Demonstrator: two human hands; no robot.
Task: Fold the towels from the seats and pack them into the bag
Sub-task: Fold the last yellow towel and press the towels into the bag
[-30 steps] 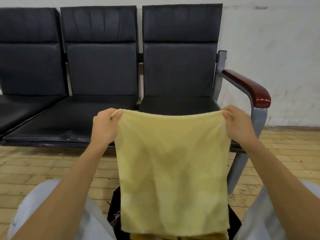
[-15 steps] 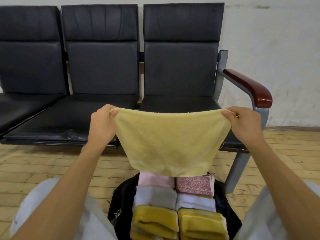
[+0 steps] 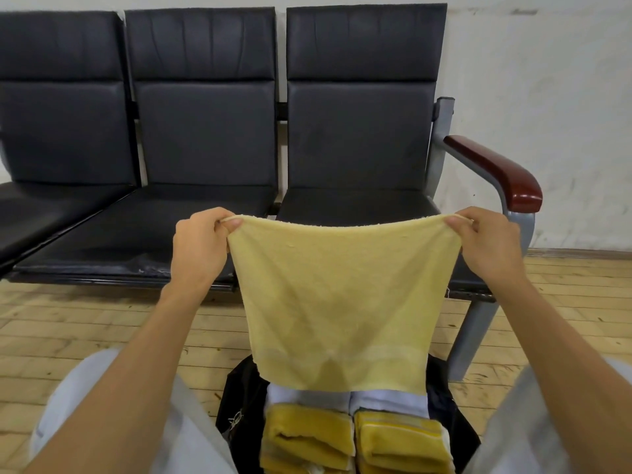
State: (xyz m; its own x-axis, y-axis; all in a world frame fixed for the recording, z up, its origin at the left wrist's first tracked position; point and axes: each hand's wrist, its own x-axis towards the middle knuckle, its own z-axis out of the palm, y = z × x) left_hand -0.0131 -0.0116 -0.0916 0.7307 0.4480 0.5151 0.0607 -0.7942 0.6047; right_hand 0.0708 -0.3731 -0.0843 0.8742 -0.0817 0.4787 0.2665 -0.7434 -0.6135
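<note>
Left hand (image 3: 200, 246) fingers pinch top-left corner of yellow towel (image 3: 338, 302) | right hand (image 3: 485, 244) fingers pinch top-right corner | towel hangs spread above black bag (image 3: 241, 398) holding folded towels (image 3: 307, 436)

Pale yellow towel (image 3: 337, 302): unfolded, hung flat by its two top corners, lower edge over the bag; black bag (image 3: 239, 405): stood open on the floor; inside lay folded yellow towels (image 3: 307, 436) in two side-by-side stacks, folded pale blue towels (image 3: 386, 403) behind them.

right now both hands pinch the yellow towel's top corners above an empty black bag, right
No: the head view shows the black bag already holds folded towels. The left hand and right hand do pinch the yellow towel by its top corners above it.
</note>
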